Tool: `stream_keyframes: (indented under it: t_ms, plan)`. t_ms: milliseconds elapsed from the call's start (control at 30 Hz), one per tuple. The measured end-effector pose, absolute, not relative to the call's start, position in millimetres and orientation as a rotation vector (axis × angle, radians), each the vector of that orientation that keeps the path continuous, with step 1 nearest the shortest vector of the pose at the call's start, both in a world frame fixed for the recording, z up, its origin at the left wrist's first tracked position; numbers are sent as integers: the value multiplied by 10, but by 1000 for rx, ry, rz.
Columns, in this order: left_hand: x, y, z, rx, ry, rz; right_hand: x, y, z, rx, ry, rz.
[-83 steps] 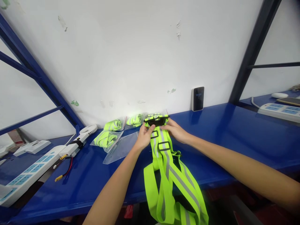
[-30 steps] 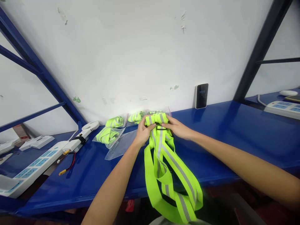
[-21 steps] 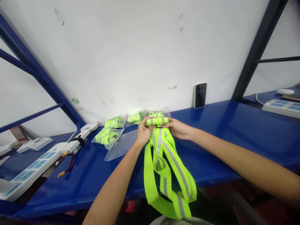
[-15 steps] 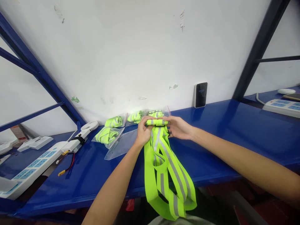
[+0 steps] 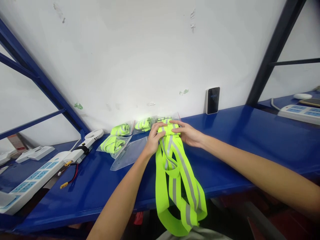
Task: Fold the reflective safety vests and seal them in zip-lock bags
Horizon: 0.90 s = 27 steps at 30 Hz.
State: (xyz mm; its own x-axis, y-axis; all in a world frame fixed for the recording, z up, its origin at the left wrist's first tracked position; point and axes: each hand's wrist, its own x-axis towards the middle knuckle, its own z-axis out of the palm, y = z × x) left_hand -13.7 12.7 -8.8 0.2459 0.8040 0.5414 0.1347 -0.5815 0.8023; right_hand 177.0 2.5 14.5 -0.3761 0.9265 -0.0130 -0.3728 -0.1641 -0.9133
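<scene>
A neon yellow-green reflective strap [image 5: 186,166] with grey stripes is folded at its upper end and hangs in loose loops over the table's front edge. My left hand [image 5: 153,140] grips the left side of the folded end, thumb on top. On the opposite side my right hand [image 5: 188,134] is closed on the same fold, its fingers lying over it. An unfilled clear plastic bag [image 5: 130,154] lies flat left of my left hand. Behind it are several clear bags holding folded straps, one of them a bagged strap [image 5: 113,145].
The blue table [image 5: 240,140] runs along a white wall. A black-screened device [image 5: 213,100] leans there. At left lie a small white fan [image 5: 94,134], a cable with yellow connectors [image 5: 75,173] and a white power strip [image 5: 37,178]. Another power strip [image 5: 301,113] sits far right.
The folded end of the strap has turned over into a wider, flatter fold. My fingers have moved onto its top, and the hanging loops have shifted slightly.
</scene>
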Motion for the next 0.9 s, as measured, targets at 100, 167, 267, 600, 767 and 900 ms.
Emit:
stream_keyframes:
  t_ms: [100, 167, 267, 600, 767, 900]
  plan:
    - [-68, 123, -113, 1556, 878, 1301, 1792, 67, 116, -716, -1112, 1644]
    - [-17, 130, -134, 1333, 861, 1265, 1803, 100, 95, -701, -1094, 1598]
    - [25, 141, -158, 1193, 827, 1235, 1799, 130, 79, -695, -1077, 1557]
    - [8, 130, -200, 1270, 882, 1194, 1807, 138, 65, -624, -1116, 1614]
    - [57, 108, -209, 1296, 822, 1205, 1789, 118, 81, -573, -1099, 1577]
    - [89, 58, -169, 1377, 812, 1217, 1792, 100, 168, -553, -1028, 1532]
